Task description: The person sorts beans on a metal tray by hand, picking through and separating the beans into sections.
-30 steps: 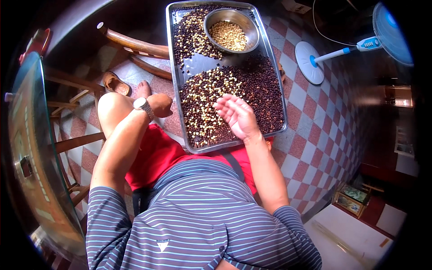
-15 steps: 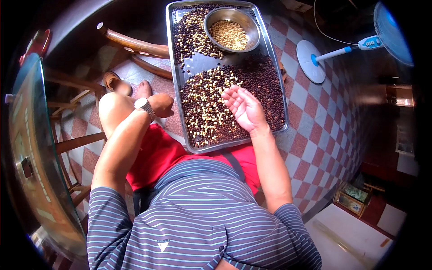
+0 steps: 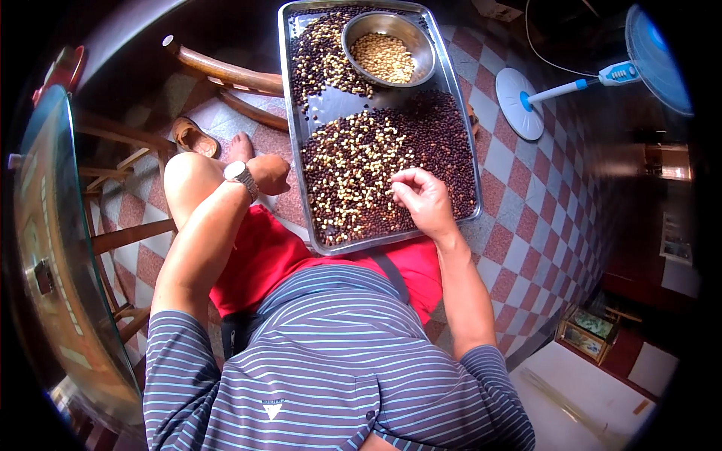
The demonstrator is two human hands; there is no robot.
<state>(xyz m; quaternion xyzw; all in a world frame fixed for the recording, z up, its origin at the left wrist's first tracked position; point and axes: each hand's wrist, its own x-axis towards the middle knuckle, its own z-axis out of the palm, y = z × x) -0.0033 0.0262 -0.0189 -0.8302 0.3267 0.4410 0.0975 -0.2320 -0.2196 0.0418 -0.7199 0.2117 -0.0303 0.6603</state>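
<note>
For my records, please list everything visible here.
metal tray: one, silver, centre
bowl: one, silver, on tray
pale beans: many, cream, bowl and tray
dark beans: many, brownish, on tray
fan: one, white and blue, right
table: one, brown, left
curved wood: two, brown, upper left
sandal: one, brown, left of tray
floor tiles: many, red and grey, below
other things: several, unclear
watch: one, silver, left wrist
shirt: one, striped grey, worn
shorts: one, red, worn
left hand: one, beside tray
right hand: one, over beans
</note>
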